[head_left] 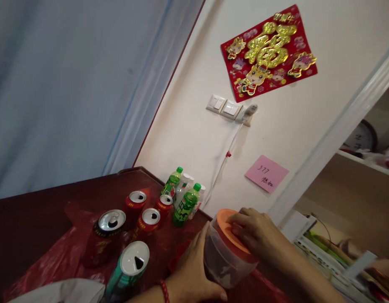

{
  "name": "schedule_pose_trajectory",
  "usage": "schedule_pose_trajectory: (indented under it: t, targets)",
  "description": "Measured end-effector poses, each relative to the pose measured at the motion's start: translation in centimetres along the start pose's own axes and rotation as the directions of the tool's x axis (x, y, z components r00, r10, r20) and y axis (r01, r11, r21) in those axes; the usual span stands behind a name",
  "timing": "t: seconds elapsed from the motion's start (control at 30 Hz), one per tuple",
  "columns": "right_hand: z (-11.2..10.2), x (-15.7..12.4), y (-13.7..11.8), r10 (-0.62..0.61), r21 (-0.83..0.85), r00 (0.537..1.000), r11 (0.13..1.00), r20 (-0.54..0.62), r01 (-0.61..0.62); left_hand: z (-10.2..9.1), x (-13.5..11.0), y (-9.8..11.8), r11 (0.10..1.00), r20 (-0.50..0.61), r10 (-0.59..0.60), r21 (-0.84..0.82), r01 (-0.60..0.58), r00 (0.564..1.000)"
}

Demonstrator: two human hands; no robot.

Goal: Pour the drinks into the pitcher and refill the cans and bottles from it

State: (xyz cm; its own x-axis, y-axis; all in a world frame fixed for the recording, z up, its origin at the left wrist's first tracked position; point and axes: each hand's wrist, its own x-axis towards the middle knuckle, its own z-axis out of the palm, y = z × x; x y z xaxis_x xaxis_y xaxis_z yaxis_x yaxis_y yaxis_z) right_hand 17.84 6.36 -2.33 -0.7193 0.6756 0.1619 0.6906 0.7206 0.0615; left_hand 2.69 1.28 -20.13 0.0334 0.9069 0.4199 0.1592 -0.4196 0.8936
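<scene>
A clear plastic container (224, 263) with an orange lid (228, 233) is tilted above the dark red tabletop. My left hand (194, 269), with a red braided band on the wrist, is wrapped round the container's side. My right hand (260, 233) lies over the orange lid, its fingers bent against the lid's top and edge. Whether the lid is fully seated cannot be made out. Something pale shows faintly through the container's wall near the bottom.
Left of my hands stand several opened drink cans, among them a teal can (128, 269) and a dark red can (107, 235), around a crumpled red plastic bag (55, 252). Behind are green bottles (185, 206) by the wall. A white cable (219, 172) hangs there; shelves (355, 181) are on the right.
</scene>
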Motion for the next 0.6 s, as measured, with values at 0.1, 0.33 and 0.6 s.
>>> schedule_pose_trajectory:
  t: [0.1,0.33,0.6]
  targets:
    - [0.2,0.2,-0.2,0.009,-0.007,1.0,1.0,0.025,-0.009,0.0,0.0,0.3,0.995,-0.035,-0.081,0.057,0.083,0.996]
    - [1.8,0.1,0.6,0.022,0.062,0.999,0.998,0.023,-0.023,-0.1,-0.1,0.8,0.979,-0.029,-0.178,0.093,0.18,0.984]
    - [1.9,-0.3,0.0,0.049,0.052,0.999,0.997,-0.004,-0.049,-0.3,-0.3,1.1,0.983,-0.019,-0.157,0.088,0.158,0.987]
